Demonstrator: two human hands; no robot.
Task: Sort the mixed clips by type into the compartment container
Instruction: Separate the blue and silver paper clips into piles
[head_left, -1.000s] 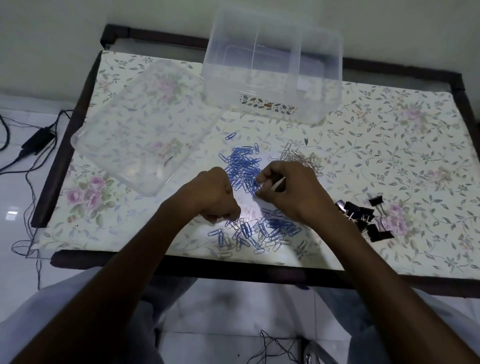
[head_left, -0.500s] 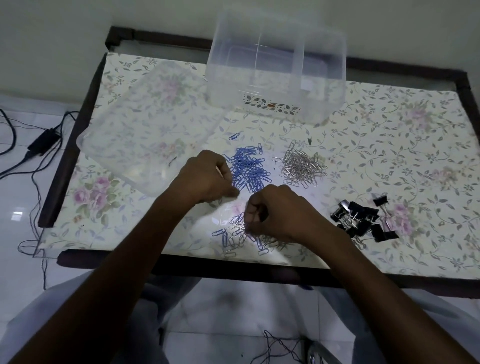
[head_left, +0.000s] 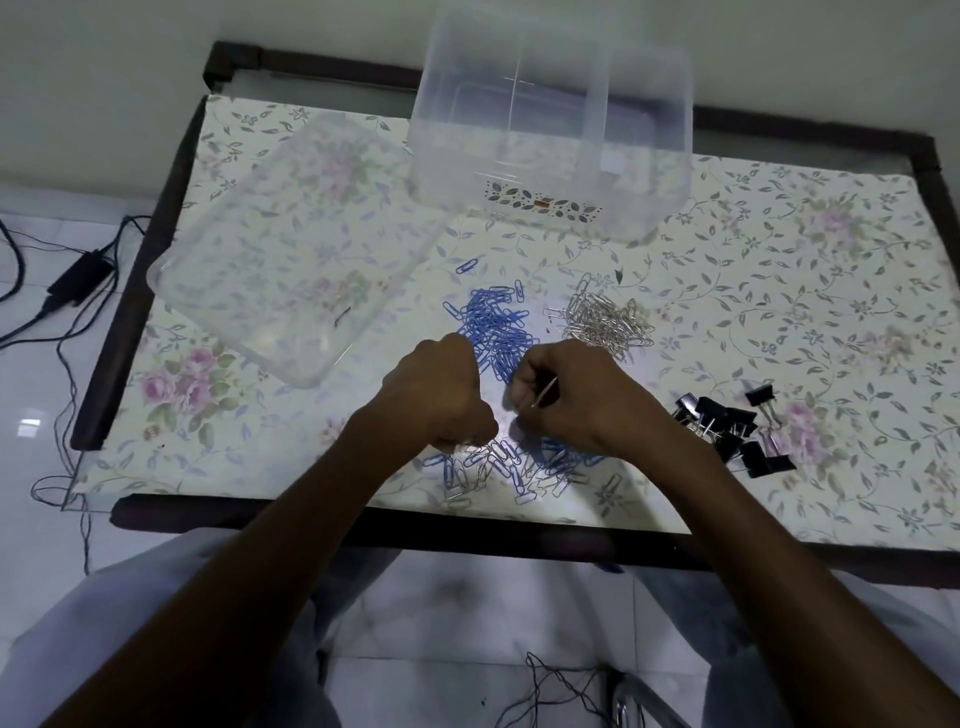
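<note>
Clips (head_left: 511, 470): three sorted piles, perhaps ten binders (head_left: 737, 428)

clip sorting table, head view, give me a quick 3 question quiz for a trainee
1. True or false: the black binder clips lie inside the clear container.
2. Which sorted pile lies nearer the lid? A) silver paper clips B) blue paper clips
3. Fill in: the right hand pinches a thin ____ clip.

Key: 1 false, they lie on the table; 2 B; 3 silver.
</note>
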